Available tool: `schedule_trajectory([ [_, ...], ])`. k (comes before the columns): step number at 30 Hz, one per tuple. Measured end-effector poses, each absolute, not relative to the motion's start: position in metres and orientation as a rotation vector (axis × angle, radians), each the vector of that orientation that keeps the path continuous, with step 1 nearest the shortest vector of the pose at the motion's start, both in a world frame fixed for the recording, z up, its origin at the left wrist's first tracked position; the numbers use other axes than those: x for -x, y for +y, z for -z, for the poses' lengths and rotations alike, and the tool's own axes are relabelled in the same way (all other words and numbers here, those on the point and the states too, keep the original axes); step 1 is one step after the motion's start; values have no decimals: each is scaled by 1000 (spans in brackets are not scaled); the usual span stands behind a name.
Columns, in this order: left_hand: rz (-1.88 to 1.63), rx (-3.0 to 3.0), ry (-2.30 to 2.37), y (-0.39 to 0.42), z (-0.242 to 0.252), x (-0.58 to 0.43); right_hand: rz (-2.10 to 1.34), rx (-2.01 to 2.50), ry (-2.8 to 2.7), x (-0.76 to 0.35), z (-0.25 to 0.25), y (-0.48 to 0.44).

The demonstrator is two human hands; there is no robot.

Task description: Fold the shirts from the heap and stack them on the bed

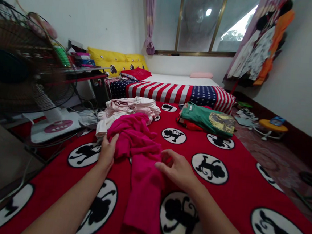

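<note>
A bright pink garment (pixel 144 189) lies crumpled on the red blanket, one long flat part stretching towards me. Its far end is bunched against a heap of white and pale pink clothes (pixel 132 106). My left hand (pixel 107 153) is at the garment's left edge, with cloth between thumb and fingers; some fingertips are hidden. On the other side, my right hand (pixel 178 170) touches the right edge, thumb and forefinger apart. Farther off to the right sits a stack of folded clothes, a green shirt (pixel 205 117) with a gold print on top.
Monkey circles pattern the red blanket (pixel 238 175). A standing fan (pixel 21 61) is close on the left, beside a cluttered small table (pixel 86 69). Behind is a bed edge with a striped, starred cover (pixel 163 92). A low round stool (pixel 274 125) stands on the right-hand floor.
</note>
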State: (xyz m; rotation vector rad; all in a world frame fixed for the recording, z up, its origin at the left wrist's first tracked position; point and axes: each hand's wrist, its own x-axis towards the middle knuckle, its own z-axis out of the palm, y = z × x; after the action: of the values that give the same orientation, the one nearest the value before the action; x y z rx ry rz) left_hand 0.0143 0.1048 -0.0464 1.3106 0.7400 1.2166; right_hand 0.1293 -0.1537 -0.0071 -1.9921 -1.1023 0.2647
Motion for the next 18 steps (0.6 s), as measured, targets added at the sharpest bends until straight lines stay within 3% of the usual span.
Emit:
schedule_trajectory([
  [4,-1201,-1446,745,105,51,-15,-119,2272,-1289,-96,17,-142],
  [9,-1214,-1523,759,103,42,-11,-138,1967,-1094,-116,24,-137],
  [13,-1211,-1528,641,80,5,5,363,1711,-572,-183,7,-176],
  [15,-959,-1679,465,64,-14,12,707,1661,-335,-216,-2,-205],
  [18,-358,-1880,311,47,-26,14,922,1690,-213,-246,-4,-236],
])
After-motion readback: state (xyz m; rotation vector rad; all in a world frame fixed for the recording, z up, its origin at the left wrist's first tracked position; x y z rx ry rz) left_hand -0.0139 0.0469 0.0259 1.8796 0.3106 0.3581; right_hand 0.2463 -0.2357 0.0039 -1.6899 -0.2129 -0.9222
